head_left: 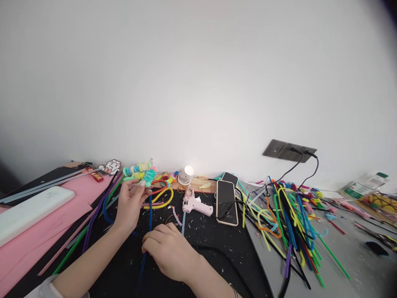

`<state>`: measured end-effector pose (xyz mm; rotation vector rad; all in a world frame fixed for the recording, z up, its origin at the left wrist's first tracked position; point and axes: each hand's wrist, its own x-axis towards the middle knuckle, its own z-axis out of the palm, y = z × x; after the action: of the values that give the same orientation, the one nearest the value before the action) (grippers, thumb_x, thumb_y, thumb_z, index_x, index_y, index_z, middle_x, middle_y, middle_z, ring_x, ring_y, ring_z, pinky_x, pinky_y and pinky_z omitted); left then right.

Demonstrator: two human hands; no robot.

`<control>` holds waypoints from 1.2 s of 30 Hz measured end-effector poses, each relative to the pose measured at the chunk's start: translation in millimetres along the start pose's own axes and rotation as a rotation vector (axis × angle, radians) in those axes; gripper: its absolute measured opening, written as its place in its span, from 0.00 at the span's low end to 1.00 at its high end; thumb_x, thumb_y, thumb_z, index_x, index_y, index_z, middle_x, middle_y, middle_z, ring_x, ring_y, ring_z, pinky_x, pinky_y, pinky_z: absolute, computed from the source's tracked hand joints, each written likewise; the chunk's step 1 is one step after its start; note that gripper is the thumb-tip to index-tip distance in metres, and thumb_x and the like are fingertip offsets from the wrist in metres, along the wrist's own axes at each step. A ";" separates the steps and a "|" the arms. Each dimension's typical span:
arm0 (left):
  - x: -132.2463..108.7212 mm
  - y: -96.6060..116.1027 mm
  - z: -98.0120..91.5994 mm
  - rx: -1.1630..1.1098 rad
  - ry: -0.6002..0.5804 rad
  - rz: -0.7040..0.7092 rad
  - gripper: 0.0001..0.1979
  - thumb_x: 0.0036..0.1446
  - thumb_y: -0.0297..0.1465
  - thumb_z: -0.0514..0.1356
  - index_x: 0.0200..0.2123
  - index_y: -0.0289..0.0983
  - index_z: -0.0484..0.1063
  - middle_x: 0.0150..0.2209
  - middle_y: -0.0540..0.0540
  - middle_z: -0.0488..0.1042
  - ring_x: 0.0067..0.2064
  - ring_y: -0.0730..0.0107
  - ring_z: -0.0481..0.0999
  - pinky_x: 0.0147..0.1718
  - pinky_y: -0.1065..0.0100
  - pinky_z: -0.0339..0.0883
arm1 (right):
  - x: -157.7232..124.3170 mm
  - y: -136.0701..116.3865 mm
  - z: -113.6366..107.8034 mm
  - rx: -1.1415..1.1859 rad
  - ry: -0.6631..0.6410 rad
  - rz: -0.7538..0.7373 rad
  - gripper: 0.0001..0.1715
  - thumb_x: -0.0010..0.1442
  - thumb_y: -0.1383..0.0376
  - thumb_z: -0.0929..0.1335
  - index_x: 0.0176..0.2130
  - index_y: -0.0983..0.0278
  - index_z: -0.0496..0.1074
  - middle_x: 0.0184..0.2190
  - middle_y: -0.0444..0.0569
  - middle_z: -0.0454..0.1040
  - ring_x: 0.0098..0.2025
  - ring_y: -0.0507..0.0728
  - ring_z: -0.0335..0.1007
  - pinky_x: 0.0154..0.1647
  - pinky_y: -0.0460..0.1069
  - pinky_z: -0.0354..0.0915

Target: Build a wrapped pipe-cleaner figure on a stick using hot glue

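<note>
My left hand (129, 203) is closed, thumb and fingers pinching a fuzzy coiled pipe-cleaner piece (149, 176) in teal, pink and yellow, held up near the wall. Lower and to the right, my right hand (171, 251) has its fingers curled round a blue pipe cleaner (150, 213), which shows above and below the fingertips. Just beyond that hand lies a pink hot glue gun (198, 205), with a pale glue stick coming out of its back end. Looped yellow pipe cleaners (167, 199) lie between my left hand and the glue gun.
A phone (226, 203) lies right of the glue gun, near a small white cup (185, 176). Many coloured pipe cleaners (291, 223) are heaped on the right. Pink sheets (71, 207) and a long white case (37, 211) cover the left. Cords run from a wall socket (288, 151).
</note>
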<state>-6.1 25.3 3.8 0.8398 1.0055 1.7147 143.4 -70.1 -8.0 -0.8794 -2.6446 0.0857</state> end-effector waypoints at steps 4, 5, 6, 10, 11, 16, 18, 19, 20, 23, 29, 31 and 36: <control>1.8 -4.6 -2.1 -0.002 -0.014 0.015 0.14 0.51 0.35 0.67 0.36 0.41 0.65 0.28 0.53 0.73 0.28 0.69 0.75 0.34 0.62 0.74 | 0.4 7.8 -0.7 0.205 0.231 0.047 0.16 0.67 0.73 0.59 0.43 0.64 0.74 0.40 0.50 0.79 0.42 0.56 0.72 0.44 0.49 0.67; 1.9 -5.2 -2.4 0.000 -0.018 0.017 0.14 0.50 0.36 0.68 0.36 0.41 0.65 0.28 0.53 0.73 0.28 0.69 0.75 0.35 0.62 0.74 | 0.4 9.9 -3.3 0.298 0.333 0.087 0.16 0.67 0.72 0.59 0.42 0.64 0.75 0.40 0.51 0.79 0.42 0.56 0.72 0.45 0.49 0.68; 1.8 -5.4 -2.6 0.003 -0.024 0.019 0.15 0.50 0.36 0.68 0.36 0.42 0.65 0.28 0.53 0.74 0.28 0.69 0.75 0.35 0.61 0.74 | 0.2 12.5 -6.9 0.405 0.449 0.140 0.17 0.66 0.72 0.60 0.42 0.63 0.76 0.40 0.51 0.79 0.43 0.55 0.73 0.46 0.49 0.69; -1.3 -2.4 -1.7 0.020 -0.067 0.003 0.17 0.50 0.38 0.68 0.36 0.42 0.64 0.26 0.53 0.73 0.29 0.66 0.76 0.37 0.57 0.75 | -4.8 30.1 -28.5 0.871 0.868 0.512 0.09 0.59 0.70 0.67 0.35 0.61 0.78 0.36 0.48 0.80 0.38 0.56 0.76 0.44 0.52 0.71; -2.5 -1.3 -1.1 0.024 -0.081 -0.005 0.17 0.50 0.39 0.69 0.36 0.42 0.64 0.27 0.54 0.73 0.29 0.66 0.76 0.38 0.56 0.75 | -7.1 36.0 -34.6 1.005 0.954 0.588 0.07 0.58 0.69 0.69 0.36 0.61 0.78 0.35 0.48 0.80 0.35 0.56 0.76 0.42 0.52 0.72; -8.3 2.4 2.1 0.069 -0.151 -0.043 0.18 0.50 0.40 0.69 0.37 0.43 0.65 0.30 0.52 0.75 0.31 0.63 0.78 0.41 0.53 0.74 | -21.0 63.4 -59.5 1.391 1.331 0.653 0.12 0.50 0.61 0.76 0.36 0.62 0.77 0.31 0.45 0.77 0.29 0.51 0.71 0.37 0.49 0.71; -11.0 3.4 4.0 0.080 -0.176 -0.067 0.19 0.49 0.41 0.69 0.37 0.43 0.65 0.29 0.51 0.75 0.32 0.62 0.78 0.40 0.53 0.75 | -24.9 70.0 -64.1 1.513 1.359 0.648 0.15 0.46 0.61 0.79 0.34 0.62 0.76 0.28 0.43 0.75 0.27 0.49 0.68 0.32 0.46 0.70; -12.5 4.0 5.1 0.076 -0.187 -0.083 0.19 0.48 0.42 0.70 0.37 0.43 0.65 0.29 0.51 0.75 0.32 0.61 0.79 0.40 0.53 0.75 | -26.0 72.1 -65.0 1.562 1.354 0.640 0.16 0.45 0.61 0.79 0.34 0.62 0.76 0.25 0.41 0.73 0.26 0.48 0.66 0.30 0.44 0.68; -14.3 4.6 6.2 0.069 -0.203 -0.103 0.20 0.47 0.42 0.70 0.37 0.43 0.65 0.29 0.51 0.76 0.31 0.61 0.79 0.39 0.53 0.75 | -26.5 73.5 -64.9 1.599 1.338 0.626 0.15 0.46 0.60 0.79 0.33 0.62 0.76 0.22 0.40 0.70 0.25 0.48 0.64 0.28 0.43 0.67; -21.0 5.8 9.7 0.053 -0.304 -0.190 0.20 0.47 0.42 0.70 0.37 0.43 0.65 0.28 0.52 0.76 0.32 0.62 0.79 0.39 0.56 0.76 | -25.4 72.9 -60.8 1.648 1.219 0.575 0.14 0.50 0.58 0.77 0.33 0.63 0.76 0.16 0.35 0.58 0.20 0.47 0.54 0.23 0.42 0.62; -39.7 3.4 17.5 0.065 -0.527 -0.375 0.15 0.49 0.40 0.69 0.34 0.43 0.67 0.25 0.53 0.76 0.28 0.69 0.77 0.35 0.65 0.75 | -17.4 56.3 -48.2 1.641 0.840 0.680 0.16 0.54 0.56 0.75 0.36 0.63 0.73 0.22 0.37 0.61 0.17 0.43 0.41 0.15 0.41 0.38; -43.8 3.2 19.3 0.065 -0.567 -0.400 0.15 0.49 0.39 0.69 0.34 0.43 0.67 0.23 0.55 0.73 0.26 0.70 0.76 0.31 0.68 0.74 | -14.9 51.6 -45.6 1.616 0.800 0.685 0.16 0.55 0.55 0.74 0.35 0.63 0.70 0.22 0.36 0.60 0.17 0.43 0.40 0.16 0.41 0.35; -42.1 7.0 17.9 0.127 -0.615 -0.496 0.17 0.49 0.39 0.70 0.35 0.43 0.65 0.29 0.53 0.78 0.34 0.67 0.82 0.37 0.68 0.75 | -13.4 50.4 -42.9 1.564 0.816 0.703 0.16 0.55 0.54 0.73 0.35 0.62 0.69 0.22 0.36 0.61 0.17 0.44 0.40 0.17 0.42 0.36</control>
<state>20.2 -11.5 13.8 1.0132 0.8072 0.8958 196.9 -39.8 19.6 -0.8125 -0.8445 1.3466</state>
